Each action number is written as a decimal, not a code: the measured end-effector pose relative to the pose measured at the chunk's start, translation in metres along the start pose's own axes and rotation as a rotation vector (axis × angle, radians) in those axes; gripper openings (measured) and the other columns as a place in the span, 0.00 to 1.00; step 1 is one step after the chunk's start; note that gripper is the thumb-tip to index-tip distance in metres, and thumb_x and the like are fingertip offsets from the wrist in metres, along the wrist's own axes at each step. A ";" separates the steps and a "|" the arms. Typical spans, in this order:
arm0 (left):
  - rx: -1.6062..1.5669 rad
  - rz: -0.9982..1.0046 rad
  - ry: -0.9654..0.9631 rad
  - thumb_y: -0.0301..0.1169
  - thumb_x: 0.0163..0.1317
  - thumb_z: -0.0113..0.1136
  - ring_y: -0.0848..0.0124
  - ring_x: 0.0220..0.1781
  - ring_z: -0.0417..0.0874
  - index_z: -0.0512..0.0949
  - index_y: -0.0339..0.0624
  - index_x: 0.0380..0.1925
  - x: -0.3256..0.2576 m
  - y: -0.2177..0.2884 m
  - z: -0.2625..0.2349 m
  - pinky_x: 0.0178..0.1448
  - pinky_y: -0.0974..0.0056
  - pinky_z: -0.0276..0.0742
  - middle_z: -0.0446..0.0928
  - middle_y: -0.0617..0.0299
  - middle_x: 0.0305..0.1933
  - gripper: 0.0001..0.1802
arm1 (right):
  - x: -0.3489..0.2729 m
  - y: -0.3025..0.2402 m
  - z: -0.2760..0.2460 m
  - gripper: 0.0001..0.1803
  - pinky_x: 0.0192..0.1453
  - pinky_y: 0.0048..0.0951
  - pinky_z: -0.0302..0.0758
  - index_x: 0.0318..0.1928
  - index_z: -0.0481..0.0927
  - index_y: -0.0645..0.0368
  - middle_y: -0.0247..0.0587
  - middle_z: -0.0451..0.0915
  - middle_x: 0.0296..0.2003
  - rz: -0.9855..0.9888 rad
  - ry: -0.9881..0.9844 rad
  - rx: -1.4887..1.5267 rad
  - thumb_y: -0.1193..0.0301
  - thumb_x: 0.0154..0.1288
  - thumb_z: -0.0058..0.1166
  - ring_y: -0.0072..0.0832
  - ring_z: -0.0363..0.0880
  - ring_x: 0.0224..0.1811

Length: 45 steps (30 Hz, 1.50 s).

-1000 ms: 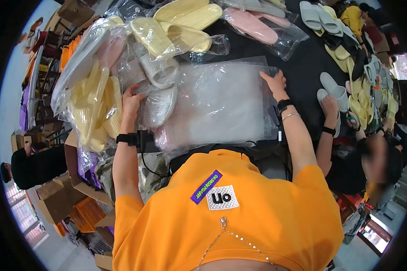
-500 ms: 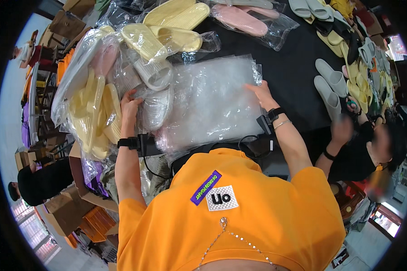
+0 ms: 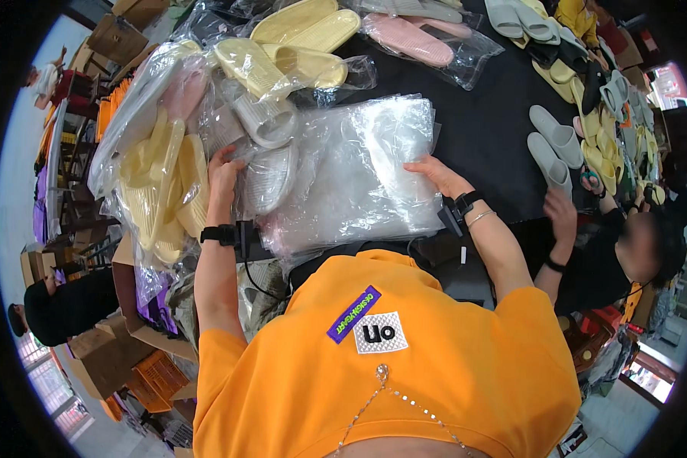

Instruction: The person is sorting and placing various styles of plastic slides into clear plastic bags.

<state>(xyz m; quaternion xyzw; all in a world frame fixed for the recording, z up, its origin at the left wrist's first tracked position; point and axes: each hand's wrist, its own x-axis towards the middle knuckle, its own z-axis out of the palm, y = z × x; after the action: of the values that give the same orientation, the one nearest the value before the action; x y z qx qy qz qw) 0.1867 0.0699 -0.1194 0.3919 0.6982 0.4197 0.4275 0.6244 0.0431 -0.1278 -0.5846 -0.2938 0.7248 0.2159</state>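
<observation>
A stack of clear plastic bags [image 3: 351, 172] lies on the black table in front of me. My right hand [image 3: 443, 177] rests at its right edge, fingers stretched out and lying on the plastic. A pair of white slippers [image 3: 269, 179] in a clear bag overlaps the left part of the stack. My left hand [image 3: 224, 179] is closed at the left edge of that bag, fingers curled against the plastic. Left of this hand, yellow slippers [image 3: 149, 183] sit in clear bags.
More bagged yellow slippers [image 3: 305, 27] and pink slippers [image 3: 408, 40] lie at the far side. Loose grey slippers [image 3: 549, 156] and a pile of mixed slippers are on the right, where a co-worker's hand [image 3: 561, 217] reaches in. An open cardboard box [image 3: 133, 294] stands at lower left.
My right hand has slid slightly left and down, its fingers now farther onto the bag stack. My left hand has barely moved. The co-worker's hand has risen toward the grey slippers.
</observation>
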 end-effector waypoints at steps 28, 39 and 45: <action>0.784 0.940 0.113 0.19 0.40 0.59 0.56 0.52 0.70 0.70 0.47 0.50 -0.078 0.028 0.071 0.53 0.55 0.64 0.70 0.54 0.50 0.31 | -0.036 0.091 -0.162 0.24 0.44 0.32 0.75 0.52 0.66 0.58 0.39 0.74 0.42 -0.179 0.349 0.082 0.76 0.54 0.58 0.29 0.75 0.42; 0.592 0.301 -0.139 0.32 0.50 0.57 0.56 0.41 0.76 0.70 0.45 0.49 -0.082 -0.010 0.192 0.44 0.55 0.70 0.77 0.54 0.31 0.24 | -0.036 0.093 -0.150 0.49 0.66 0.46 0.48 0.65 0.51 0.53 0.50 0.49 0.64 -0.190 0.782 -0.589 0.52 0.45 0.62 0.49 0.45 0.65; 0.029 0.161 -0.602 0.24 0.50 0.60 0.64 0.29 0.78 0.50 0.48 0.61 -0.149 0.013 0.218 0.39 0.64 0.75 0.72 0.57 0.38 0.40 | -0.037 0.097 -0.137 0.46 0.63 0.57 0.47 0.65 0.51 0.46 0.46 0.47 0.65 -0.138 0.860 -0.719 0.54 0.48 0.60 0.52 0.45 0.65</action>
<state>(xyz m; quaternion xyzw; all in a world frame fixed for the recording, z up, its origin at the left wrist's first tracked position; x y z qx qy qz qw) 0.4396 -0.0062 -0.1293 0.5586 0.5128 0.3075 0.5748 0.7685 -0.0287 -0.1870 -0.8434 -0.4455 0.2600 0.1506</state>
